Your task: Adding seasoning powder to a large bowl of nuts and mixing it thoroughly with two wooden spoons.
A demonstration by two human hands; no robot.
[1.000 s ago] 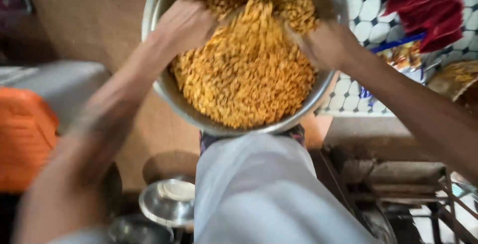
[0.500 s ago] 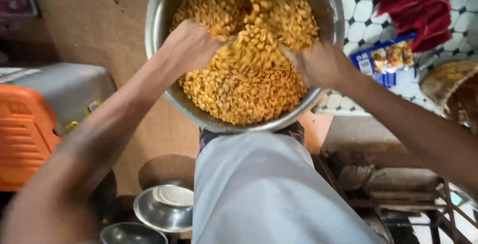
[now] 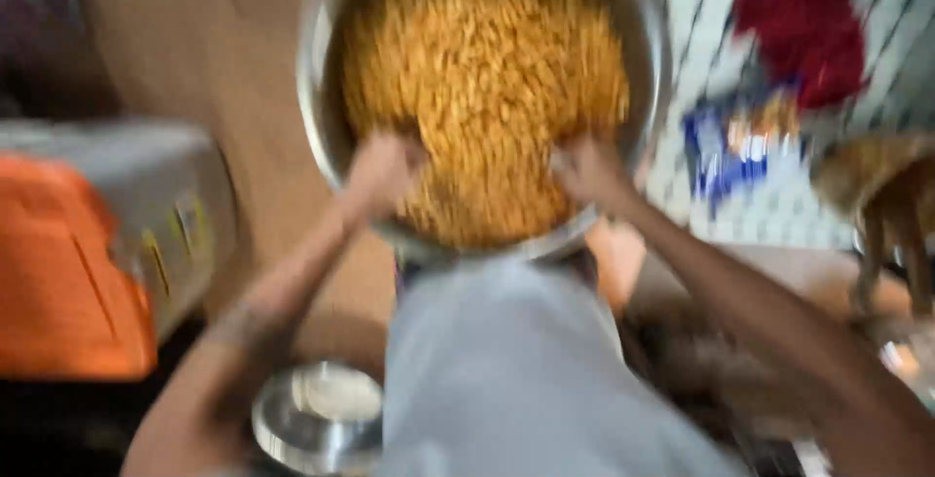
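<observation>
- Step in hand, as I judge it: mixing by hand. Both hands are sunk in the orange-yellow snack mix [image 3: 482, 88] that fills the big steel bowl [image 3: 314, 97], which sits at 12 o'clock in the head view, just beyond the person's grey-clad lap [image 3: 506, 380].
- The left hand [image 3: 382, 173] is at about 7 o'clock inside the bowl, against the near rim; the right hand [image 3: 584, 170] is at about 5 o'clock. Both touch the mix. The frame is badly smeared, so whether the fingers are spread, cupped or closed on a handful I cannot tell.
- Next move, as a judgement: it calls for scooping from the near rim toward the centre and keeping the heap inside the wall, since the mix lies high near the edge.
- Around it: an orange and grey box [image 3: 88, 253] at 9 o'clock, a small steel dish [image 3: 317, 419] at 7 o'clock, a red cloth [image 3: 799, 34] and a blue packet [image 3: 726, 151] at 2 o'clock on a patterned sheet.
- Against 0.5 s ago: both hands have drawn back from mid-bowl to the near rim, and the view has blurred and shifted.
</observation>
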